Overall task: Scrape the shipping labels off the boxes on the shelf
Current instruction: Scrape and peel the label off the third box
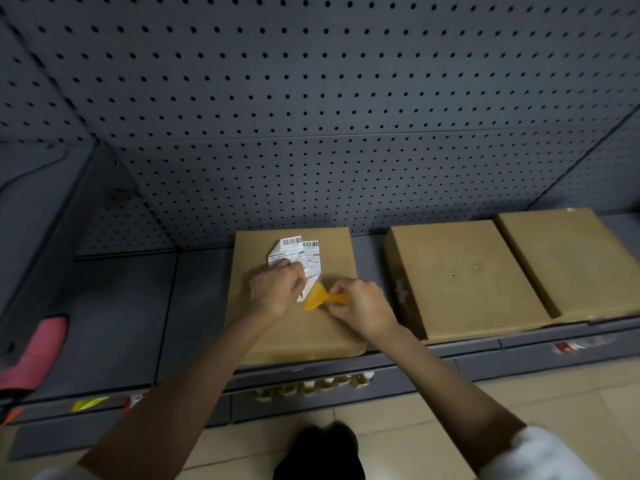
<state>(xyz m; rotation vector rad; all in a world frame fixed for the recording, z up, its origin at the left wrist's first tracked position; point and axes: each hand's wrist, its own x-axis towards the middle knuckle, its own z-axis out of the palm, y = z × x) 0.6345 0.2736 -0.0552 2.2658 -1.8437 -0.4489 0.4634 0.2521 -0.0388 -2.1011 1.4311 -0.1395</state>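
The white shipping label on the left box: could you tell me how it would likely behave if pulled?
The shipping label is already creased and lifted under the left hand, so probably thin, floppy and easily torn. Some may still stick to the box.

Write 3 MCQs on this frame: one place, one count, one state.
1. Where does the shipping label sit?
A. on the leftmost box
B. on the middle box
C. on the shelf floor

2. How many cardboard boxes lie on the shelf?
A. two
B. three
C. four

3. What is the state of the label?
A. flat and fully stuck
B. gone
C. partly peeled and creased

Key: 1 A, the label is on the leftmost box, under the left hand. 2 B, three boxes side by side. 3 C, its lower edge is lifted beside the orange scraper in the right hand.
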